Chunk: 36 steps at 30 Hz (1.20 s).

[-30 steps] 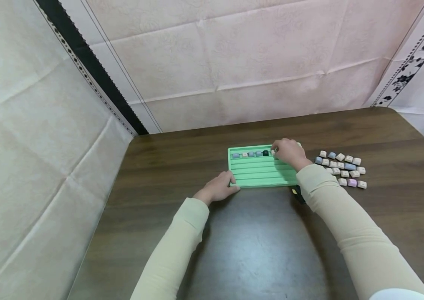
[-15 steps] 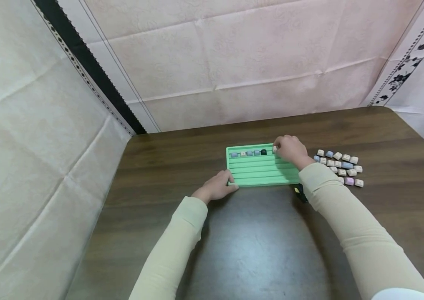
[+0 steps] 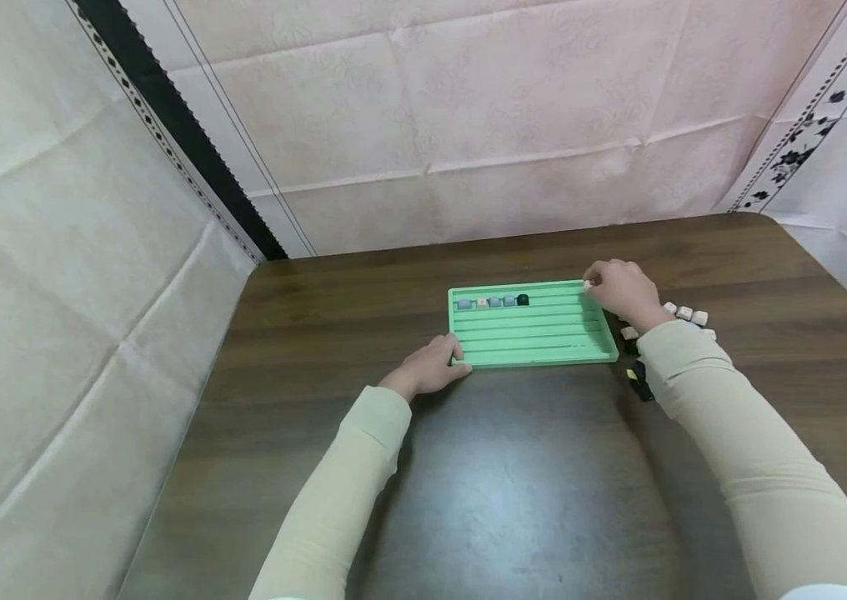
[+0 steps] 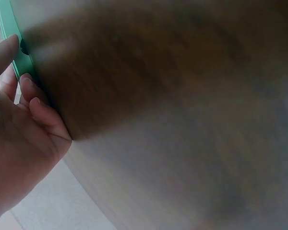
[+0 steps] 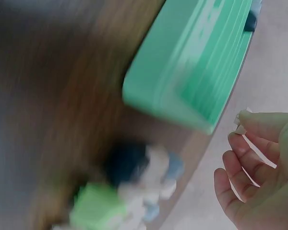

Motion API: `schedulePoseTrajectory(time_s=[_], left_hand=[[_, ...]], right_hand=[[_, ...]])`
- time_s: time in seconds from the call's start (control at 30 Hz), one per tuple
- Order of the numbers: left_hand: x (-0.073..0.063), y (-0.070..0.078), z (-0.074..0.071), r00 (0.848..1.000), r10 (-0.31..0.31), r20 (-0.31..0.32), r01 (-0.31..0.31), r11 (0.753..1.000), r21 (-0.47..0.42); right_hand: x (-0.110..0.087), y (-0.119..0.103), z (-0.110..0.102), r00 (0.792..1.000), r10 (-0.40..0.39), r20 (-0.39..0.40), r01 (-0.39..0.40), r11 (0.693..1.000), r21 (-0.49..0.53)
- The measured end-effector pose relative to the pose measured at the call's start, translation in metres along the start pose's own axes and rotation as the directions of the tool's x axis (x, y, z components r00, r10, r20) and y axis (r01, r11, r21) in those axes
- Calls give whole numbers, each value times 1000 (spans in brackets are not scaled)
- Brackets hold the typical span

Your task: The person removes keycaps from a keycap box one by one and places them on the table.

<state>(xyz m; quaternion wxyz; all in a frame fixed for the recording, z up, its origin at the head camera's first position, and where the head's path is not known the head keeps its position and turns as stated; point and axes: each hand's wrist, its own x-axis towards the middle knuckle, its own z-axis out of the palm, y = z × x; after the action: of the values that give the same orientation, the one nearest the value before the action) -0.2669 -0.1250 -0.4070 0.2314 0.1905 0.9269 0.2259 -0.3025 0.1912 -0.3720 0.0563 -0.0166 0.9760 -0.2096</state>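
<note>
A green ridged tray [image 3: 543, 335] lies on the table, with several keycaps [image 3: 494, 302] lined up along its top groove: blue-grey ones, a pale one and a black one at the right end. My left hand [image 3: 431, 367] grips the tray's near left corner, thumb on the rim [image 4: 22, 62] in the left wrist view. Between thumb and index finger my right hand [image 3: 624, 292] pinches a small white keycap [image 5: 240, 125]. That hand is over the tray's far right corner, its other fingers loosely bent.
Right of the tray lie loose pale keycaps [image 3: 686, 314], partly hidden by the right sleeve. Black keycaps with a yellow mark [image 3: 639, 382] sit near the tray's right corner. A blurred light green piece [image 5: 98, 206] shows in the right wrist view. Cloth [image 3: 423, 125] hangs behind the table.
My right hand has moved right from beside the black keycap in the top groove to the tray's far right corner, carrying the white keycap. The left hand stays at its corner.
</note>
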Motion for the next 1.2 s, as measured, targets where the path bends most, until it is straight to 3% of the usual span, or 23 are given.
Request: schedulePoseTrajectory(time_s=[0.27,0.43,0.6,0.93,1.2], left_hand=[[1,-1,1,1000,-1,-1,1,1000,10],[0,-1,1,1000,-6,4,6,1000,6],[0,-1,-1,1000,-9,12,9,1000,1],[3,-1,-6,999,-21,23,21,1000,1],[5,-2,-2,1000,-22,21,22,1000,8]], right_hand=[[-9,31,-27,999,28,-24,-30,998,-61],[-22,57,-35,998,65,-20,-65,998,-25],[-36,87,-38,993,109,-37,-108,994,22],[-61,129,-44,980,190,-54,-191,982,-11],[-67,147,-32,978,208,23,-208,978,-16]])
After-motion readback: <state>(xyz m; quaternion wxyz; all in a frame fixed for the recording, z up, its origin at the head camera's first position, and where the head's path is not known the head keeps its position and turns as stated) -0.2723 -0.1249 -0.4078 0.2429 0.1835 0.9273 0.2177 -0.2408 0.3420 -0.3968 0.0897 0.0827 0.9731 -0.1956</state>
